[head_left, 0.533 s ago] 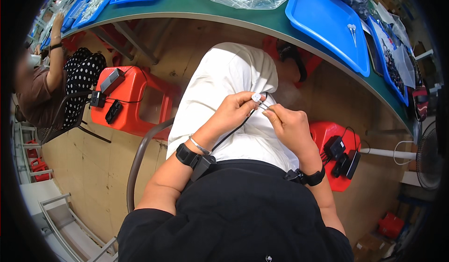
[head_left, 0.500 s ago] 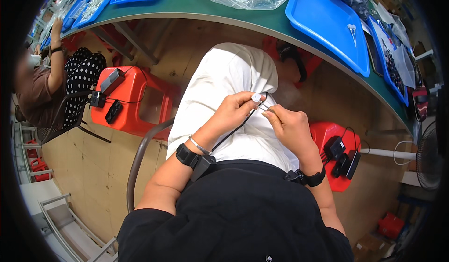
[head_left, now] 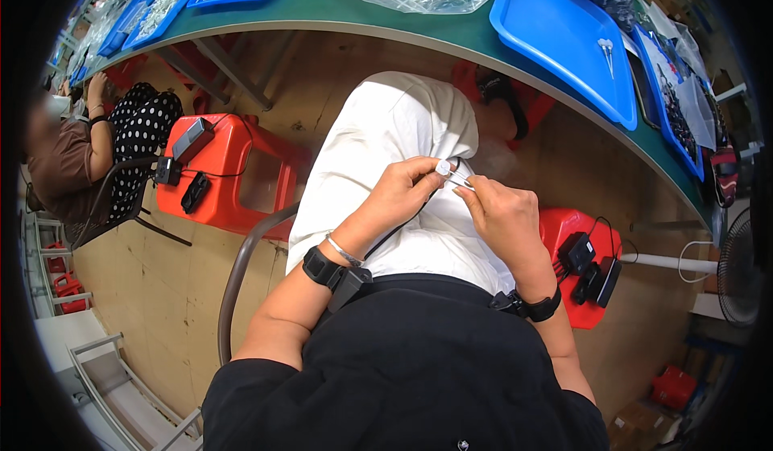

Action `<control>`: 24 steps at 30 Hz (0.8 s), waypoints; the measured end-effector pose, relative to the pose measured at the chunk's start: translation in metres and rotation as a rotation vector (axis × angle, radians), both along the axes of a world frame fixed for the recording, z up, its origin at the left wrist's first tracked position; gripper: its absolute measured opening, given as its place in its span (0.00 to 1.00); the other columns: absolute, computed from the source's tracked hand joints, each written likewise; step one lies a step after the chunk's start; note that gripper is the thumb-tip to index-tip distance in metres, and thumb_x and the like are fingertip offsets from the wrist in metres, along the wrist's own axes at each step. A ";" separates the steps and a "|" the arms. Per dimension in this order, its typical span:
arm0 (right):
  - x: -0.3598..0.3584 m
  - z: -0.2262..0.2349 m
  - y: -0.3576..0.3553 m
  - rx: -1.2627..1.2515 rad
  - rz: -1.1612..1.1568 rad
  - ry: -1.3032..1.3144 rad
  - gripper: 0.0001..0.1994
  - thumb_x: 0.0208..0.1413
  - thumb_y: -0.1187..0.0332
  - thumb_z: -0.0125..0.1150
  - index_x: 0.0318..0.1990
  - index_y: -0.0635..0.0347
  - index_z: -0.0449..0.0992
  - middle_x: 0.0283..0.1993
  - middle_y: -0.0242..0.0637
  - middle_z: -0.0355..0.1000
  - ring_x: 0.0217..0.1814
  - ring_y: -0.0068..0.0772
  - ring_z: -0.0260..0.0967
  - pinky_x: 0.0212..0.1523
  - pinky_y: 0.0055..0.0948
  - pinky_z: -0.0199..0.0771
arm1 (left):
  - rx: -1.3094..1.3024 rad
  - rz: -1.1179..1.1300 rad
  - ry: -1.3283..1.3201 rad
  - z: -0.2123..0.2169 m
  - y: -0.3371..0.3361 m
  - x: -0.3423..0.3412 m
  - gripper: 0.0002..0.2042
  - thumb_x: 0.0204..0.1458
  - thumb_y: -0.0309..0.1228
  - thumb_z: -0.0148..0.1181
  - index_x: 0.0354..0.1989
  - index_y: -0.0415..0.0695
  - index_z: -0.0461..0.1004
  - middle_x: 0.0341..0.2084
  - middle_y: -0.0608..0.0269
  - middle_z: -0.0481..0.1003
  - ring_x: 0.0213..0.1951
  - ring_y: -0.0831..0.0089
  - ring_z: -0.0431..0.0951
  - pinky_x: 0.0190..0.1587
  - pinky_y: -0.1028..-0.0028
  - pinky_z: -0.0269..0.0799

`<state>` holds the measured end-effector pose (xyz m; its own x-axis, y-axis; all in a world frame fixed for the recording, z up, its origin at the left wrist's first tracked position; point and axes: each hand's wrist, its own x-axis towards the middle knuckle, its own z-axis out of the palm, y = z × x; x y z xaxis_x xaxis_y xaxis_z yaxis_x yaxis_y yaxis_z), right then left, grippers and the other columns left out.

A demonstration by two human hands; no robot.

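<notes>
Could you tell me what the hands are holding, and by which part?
Left hand pinches a small white cap; right hand pinches the thin pin beside it.

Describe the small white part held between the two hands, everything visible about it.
The small white part is a tiny round piece, plastic by its look, with a thin pale stem running right toward the right hand. The left hand pinches it at the fingertips. It is held above the lap, below the green table edge. Finer detail is too small to tell.

We see little change since half a second ago — our left hand (head_left: 400,196) and right hand (head_left: 501,213) have shifted slightly over the lap, and the small white round piece (head_left: 443,167) pinched at the fingertips now shows more plainly — facing up between both hands.
</notes>
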<state>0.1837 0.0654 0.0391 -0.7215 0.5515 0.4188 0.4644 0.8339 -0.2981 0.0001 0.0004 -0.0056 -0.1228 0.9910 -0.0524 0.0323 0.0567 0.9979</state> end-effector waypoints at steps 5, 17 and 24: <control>-0.001 -0.004 -0.002 0.132 -0.024 -0.059 0.13 0.57 0.62 0.66 0.26 0.57 0.70 0.16 0.33 0.65 0.14 0.35 0.66 0.17 0.32 0.65 | 0.015 0.034 0.067 -0.001 0.000 0.001 0.11 0.60 0.25 0.54 0.48 0.38 0.80 0.25 0.72 0.75 0.24 0.86 0.67 0.28 0.81 0.64; 0.000 0.000 0.001 0.227 -0.030 -0.092 0.10 0.54 0.62 0.68 0.31 0.56 0.75 0.17 0.31 0.63 0.17 0.31 0.65 0.19 0.31 0.63 | -0.111 -0.033 -0.037 -0.001 0.001 -0.002 0.09 0.61 0.27 0.55 0.44 0.38 0.80 0.24 0.74 0.73 0.23 0.88 0.65 0.26 0.84 0.62; 0.000 -0.001 0.002 0.263 -0.020 -0.114 0.09 0.53 0.63 0.68 0.33 0.56 0.76 0.18 0.30 0.62 0.19 0.29 0.65 0.21 0.30 0.64 | -0.140 -0.046 -0.070 -0.007 0.001 -0.004 0.09 0.61 0.30 0.57 0.33 0.38 0.78 0.20 0.73 0.71 0.23 0.86 0.62 0.27 0.80 0.61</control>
<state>0.1842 0.0671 0.0379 -0.7625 0.4493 0.4656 0.4995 0.8661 -0.0178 -0.0039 0.0013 -0.0125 -0.0685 0.9779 -0.1976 -0.0317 0.1958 0.9801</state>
